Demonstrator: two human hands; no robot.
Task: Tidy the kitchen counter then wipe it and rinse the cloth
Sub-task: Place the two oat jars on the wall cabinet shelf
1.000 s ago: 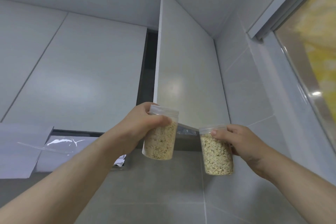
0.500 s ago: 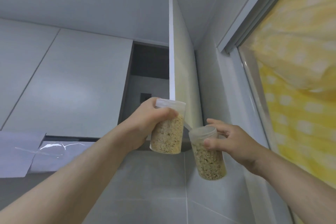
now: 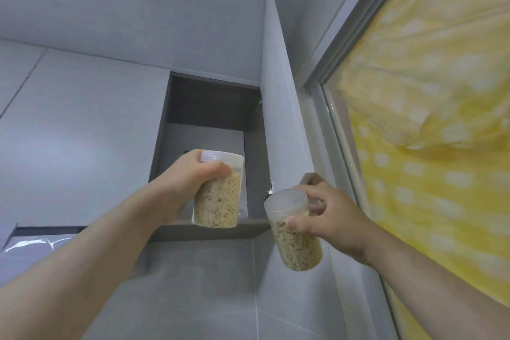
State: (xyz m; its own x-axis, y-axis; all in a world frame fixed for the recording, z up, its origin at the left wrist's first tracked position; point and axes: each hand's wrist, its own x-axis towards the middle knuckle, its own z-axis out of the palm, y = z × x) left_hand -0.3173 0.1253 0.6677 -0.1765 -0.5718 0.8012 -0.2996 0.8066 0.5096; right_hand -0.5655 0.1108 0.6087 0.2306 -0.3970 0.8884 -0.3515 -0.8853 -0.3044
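Clear plastic, filled with pale grain: the left jar (image 3: 218, 196) is gripped near its lid by the left hand (image 3: 190, 182), fingers wrapped round it. It is held upright in front of the open cupboard (image 3: 209, 102), just above its bottom edge. The right hand (image 3: 328, 218) clamps the right jar (image 3: 295, 237), tilted, below the cupboard door (image 3: 278, 119) and near a yellow spotted curtain (image 3: 427, 119).
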